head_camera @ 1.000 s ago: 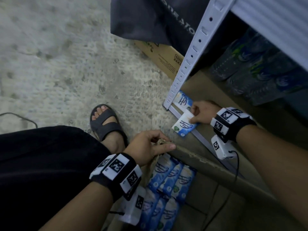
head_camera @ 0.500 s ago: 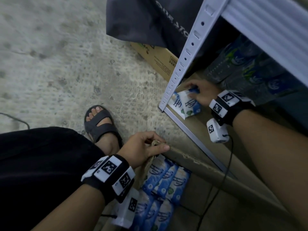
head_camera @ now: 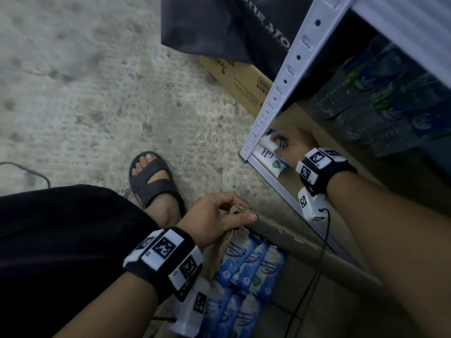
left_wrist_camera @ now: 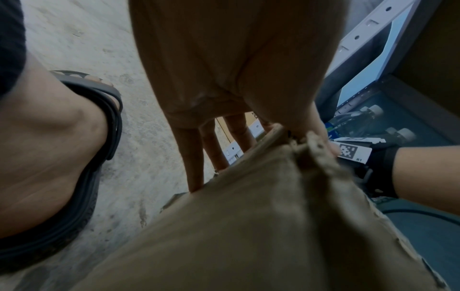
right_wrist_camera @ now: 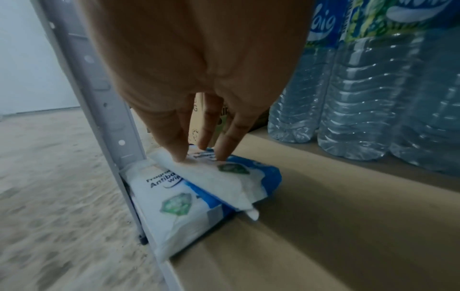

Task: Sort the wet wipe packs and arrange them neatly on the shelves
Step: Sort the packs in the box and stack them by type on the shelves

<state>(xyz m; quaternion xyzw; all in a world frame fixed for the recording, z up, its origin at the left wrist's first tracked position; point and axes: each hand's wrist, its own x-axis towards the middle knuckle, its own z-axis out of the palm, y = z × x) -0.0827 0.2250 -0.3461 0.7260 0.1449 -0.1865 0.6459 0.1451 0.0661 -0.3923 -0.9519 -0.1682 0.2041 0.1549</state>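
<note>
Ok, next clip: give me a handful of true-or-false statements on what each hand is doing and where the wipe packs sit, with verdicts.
1. The right hand presses its fingertips on the top pack on the shelf. True.
2. The top pack lies askew over the lower pack. True.
3. The left hand holds a wipe pack. False: its grip is on the box flap.
4. The two shelf packs sit behind the bottles. False: they sit at the front corner by the post, apart from the bottles.
5. More packs lie in the box. True.
</note>
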